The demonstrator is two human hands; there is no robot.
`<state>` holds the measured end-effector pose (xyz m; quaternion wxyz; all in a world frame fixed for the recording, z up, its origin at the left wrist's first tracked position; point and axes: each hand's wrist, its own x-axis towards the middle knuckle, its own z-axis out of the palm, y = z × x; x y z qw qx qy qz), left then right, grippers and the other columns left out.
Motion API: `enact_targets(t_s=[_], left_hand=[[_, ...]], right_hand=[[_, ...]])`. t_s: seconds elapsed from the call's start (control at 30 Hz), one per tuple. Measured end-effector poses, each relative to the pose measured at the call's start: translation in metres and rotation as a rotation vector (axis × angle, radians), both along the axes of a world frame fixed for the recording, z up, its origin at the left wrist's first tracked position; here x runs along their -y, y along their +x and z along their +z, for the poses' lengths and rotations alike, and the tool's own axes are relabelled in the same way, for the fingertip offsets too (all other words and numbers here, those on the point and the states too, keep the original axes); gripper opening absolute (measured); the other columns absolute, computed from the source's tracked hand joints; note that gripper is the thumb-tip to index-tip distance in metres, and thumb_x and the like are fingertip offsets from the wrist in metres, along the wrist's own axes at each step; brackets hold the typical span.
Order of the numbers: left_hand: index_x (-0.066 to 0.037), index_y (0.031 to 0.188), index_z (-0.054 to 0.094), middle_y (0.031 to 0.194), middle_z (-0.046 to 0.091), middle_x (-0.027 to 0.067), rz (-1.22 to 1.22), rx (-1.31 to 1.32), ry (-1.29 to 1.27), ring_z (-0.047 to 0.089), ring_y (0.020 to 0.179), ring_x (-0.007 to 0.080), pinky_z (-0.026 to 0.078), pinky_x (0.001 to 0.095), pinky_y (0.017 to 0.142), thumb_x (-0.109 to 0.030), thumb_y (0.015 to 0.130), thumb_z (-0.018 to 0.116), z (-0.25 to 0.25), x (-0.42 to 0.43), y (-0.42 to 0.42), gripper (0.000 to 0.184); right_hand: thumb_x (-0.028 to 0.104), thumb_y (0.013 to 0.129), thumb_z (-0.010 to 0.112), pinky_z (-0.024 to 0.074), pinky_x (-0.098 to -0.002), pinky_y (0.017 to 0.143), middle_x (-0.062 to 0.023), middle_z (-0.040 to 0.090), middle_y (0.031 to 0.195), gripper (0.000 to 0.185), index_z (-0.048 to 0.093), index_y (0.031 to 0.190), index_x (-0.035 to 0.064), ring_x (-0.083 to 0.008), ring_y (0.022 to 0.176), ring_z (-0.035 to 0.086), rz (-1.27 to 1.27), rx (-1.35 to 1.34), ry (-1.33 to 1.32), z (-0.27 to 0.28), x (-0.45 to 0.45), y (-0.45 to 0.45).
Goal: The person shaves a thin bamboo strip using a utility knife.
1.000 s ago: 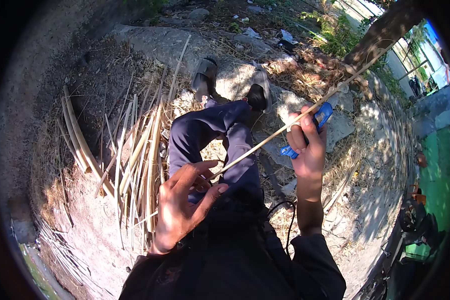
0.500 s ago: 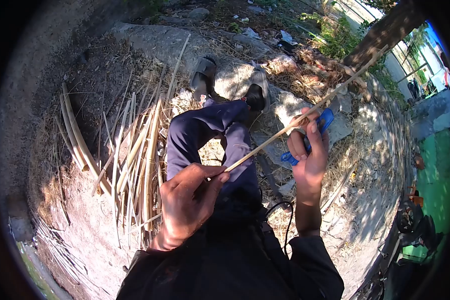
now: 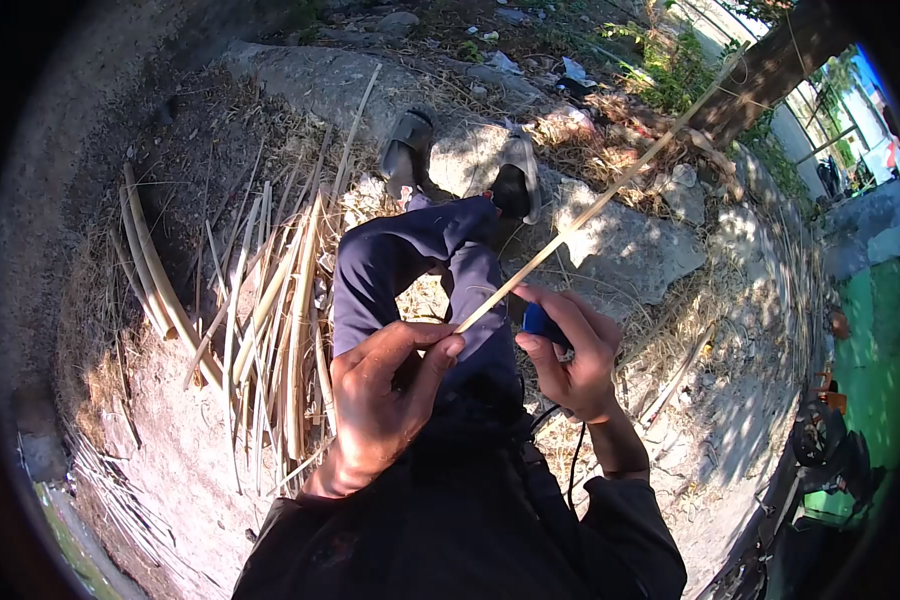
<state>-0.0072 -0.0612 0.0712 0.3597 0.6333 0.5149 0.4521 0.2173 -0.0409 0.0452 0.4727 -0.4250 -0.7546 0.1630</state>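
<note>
A long, thin pale strip [image 3: 595,208], which looks like split bamboo or cane, slants from my lap up to the right. Its near end is pinched between the thumb and fingers of my left hand [image 3: 385,395]. My right hand [image 3: 578,350] is beside the strip near that end, with the fingers curled around a blue object [image 3: 544,325]. Much of the blue object is hidden, so its kind does not show. Whether the right fingertips touch the strip I cannot tell.
Left of my legs [image 3: 400,255] lies a pile of pale strips [image 3: 290,300], with thicker curved split pieces [image 3: 155,260] farther left. A flat rock [image 3: 620,245] and dry grass lie ahead. A tree trunk [image 3: 770,75] stands at the upper right. Bright green ground covering [image 3: 870,350] shows at right.
My right hand has come down and left along the strip, closer to my left hand, bringing the blue object with it. The strip's far end has risen and shifted left.
</note>
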Motion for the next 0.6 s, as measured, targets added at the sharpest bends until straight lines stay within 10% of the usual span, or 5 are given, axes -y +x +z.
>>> enact_targets(t_s=[0.3, 0.6], left_hand=[[0.003, 0.101, 0.075, 0.084, 0.077, 0.0087, -0.027, -0.007, 0.009, 0.073, 0.072, 0.0096, 0.053, 0.0229, 0.063, -0.003, 0.096, 0.078, -0.004, 0.003, 0.003, 0.008], [0.003, 0.107, 0.075, 0.084, 0.076, 0.0099, -0.071, -0.019, 0.006, 0.075, 0.072, 0.0116, 0.053, 0.0239, 0.062, -0.001, 0.098, 0.075, -0.007, 0.003, 0.002, 0.01]], right_hand=[[0.027, 0.094, 0.081, 0.054, -0.0346, 0.058, -0.0097, 0.071, 0.082, 0.041, 0.074, 0.125, 0.0017, -0.025, 0.065, 0.07, -0.005, 0.158, 0.063, -0.004, 0.001, -0.007], [0.002, 0.095, 0.077, 0.0508, -0.024, 0.068, -0.0102, 0.078, 0.094, 0.026, 0.071, 0.119, -0.0052, -0.0078, 0.075, 0.068, 0.033, -0.506, -0.279, -0.005, -0.006, 0.0]])
